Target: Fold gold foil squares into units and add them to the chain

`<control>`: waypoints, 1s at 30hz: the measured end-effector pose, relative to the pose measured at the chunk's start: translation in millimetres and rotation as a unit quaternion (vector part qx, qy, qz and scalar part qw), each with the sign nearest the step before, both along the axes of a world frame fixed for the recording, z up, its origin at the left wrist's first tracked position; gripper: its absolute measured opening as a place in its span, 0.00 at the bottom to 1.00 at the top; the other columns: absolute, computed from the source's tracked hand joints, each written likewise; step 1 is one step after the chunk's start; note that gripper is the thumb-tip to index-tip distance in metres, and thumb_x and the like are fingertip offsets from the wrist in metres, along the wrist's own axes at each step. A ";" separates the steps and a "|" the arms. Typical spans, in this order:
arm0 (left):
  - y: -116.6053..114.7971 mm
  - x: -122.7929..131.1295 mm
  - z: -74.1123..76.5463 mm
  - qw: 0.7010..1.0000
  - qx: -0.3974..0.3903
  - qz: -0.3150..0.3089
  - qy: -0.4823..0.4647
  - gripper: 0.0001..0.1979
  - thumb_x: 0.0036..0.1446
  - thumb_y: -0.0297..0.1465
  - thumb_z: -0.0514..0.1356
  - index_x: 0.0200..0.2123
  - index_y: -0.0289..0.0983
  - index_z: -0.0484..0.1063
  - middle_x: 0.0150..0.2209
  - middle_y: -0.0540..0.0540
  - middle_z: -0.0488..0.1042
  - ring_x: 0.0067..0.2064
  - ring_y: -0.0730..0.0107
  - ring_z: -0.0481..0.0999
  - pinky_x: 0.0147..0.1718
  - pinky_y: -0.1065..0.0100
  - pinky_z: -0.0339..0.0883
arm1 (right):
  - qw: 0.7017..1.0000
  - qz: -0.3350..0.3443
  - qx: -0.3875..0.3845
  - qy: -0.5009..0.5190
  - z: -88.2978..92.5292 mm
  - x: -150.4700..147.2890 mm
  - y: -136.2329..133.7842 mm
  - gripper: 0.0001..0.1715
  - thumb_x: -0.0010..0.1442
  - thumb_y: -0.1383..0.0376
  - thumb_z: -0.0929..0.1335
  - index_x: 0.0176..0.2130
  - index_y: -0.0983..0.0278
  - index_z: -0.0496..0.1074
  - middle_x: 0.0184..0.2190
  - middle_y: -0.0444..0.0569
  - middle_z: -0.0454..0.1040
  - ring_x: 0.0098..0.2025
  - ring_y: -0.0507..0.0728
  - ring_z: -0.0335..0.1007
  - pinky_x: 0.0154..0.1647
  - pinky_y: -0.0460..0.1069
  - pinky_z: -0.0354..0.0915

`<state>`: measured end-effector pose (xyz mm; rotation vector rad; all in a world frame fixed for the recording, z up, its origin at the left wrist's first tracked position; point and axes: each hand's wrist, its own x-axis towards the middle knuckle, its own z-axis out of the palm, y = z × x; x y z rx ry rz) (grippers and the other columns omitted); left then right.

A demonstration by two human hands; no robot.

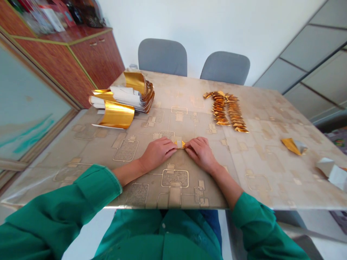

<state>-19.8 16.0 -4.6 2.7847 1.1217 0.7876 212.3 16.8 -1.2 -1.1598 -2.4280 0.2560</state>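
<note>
Between my two hands, just above the table, is a small piece of gold foil paper [179,144], white on one side and partly folded. My left hand [159,153] pinches its left end, and my right hand [201,153] pinches its right end; my fingers cover most of both ends. Farther off to the left lies a loose pile of gold foil sheets [119,115] with white backs, some curling up. Two rows of folded gold paper pieces [221,112] lie beyond my right hand, packed close against each other.
A patterned cloth [146,195] covers the table. Toward the right edge lie a crumpled gold piece [291,146] and some white paper [337,176]. Two grey chairs [162,56] stand at the far side, with a wooden cabinet [97,54] at the back left.
</note>
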 end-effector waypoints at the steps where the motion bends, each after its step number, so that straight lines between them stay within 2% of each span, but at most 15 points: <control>1: 0.2 0.1 0.5 1.000 -0.014 0.007 -0.012 0.09 0.67 0.32 0.56 0.38 0.36 0.75 0.34 0.46 0.77 0.38 0.66 0.73 0.37 0.67 0.67 | 1.000 -0.011 -0.011 0.008 0.1 -0.5 1.0 0.08 0.70 0.63 0.62 0.40 0.59 0.71 0.37 0.47 0.76 0.42 0.58 0.66 0.49 0.54 0.54; 6: -0.6 0.6 2.0 0.996 -0.066 0.011 -0.053 0.07 0.66 0.31 0.57 0.39 0.36 0.75 0.36 0.46 0.77 0.39 0.64 0.73 0.39 0.65 0.67 | 0.996 -0.059 -0.058 0.030 0.6 -2.7 2.3 0.08 0.69 0.62 0.64 0.38 0.59 0.71 0.35 0.46 0.76 0.42 0.58 0.65 0.48 0.55 0.53; 13: 1.2 -2.3 -2.6 0.988 -0.107 0.040 -0.102 0.08 0.66 0.31 0.57 0.40 0.36 0.76 0.37 0.46 0.78 0.40 0.65 0.76 0.40 0.66 0.69 | 0.993 -0.077 -0.076 0.043 -0.7 -4.7 6.4 0.09 0.68 0.60 0.65 0.36 0.60 0.71 0.35 0.46 0.76 0.41 0.58 0.65 0.45 0.54 0.53; 20: 4.1 -2.1 1.0 0.980 -0.147 0.084 -0.102 0.05 0.64 0.31 0.59 0.39 0.38 0.75 0.35 0.48 0.79 0.36 0.66 0.76 0.36 0.67 0.66 | 0.990 -0.086 -0.091 0.058 -1.8 -4.7 9.7 0.10 0.66 0.59 0.67 0.34 0.59 0.74 0.31 0.46 0.75 0.39 0.58 0.64 0.43 0.54 0.53; 30: 4.2 3.3 4.8 0.972 -0.171 0.123 -0.100 0.02 0.60 0.29 0.62 0.35 0.37 0.70 0.31 0.50 0.75 0.32 0.68 0.72 0.32 0.68 0.61 | 0.983 -0.153 -0.084 0.053 -1.5 -10.7 8.3 0.12 0.64 0.57 0.68 0.31 0.59 0.74 0.30 0.46 0.75 0.36 0.58 0.64 0.41 0.54 0.54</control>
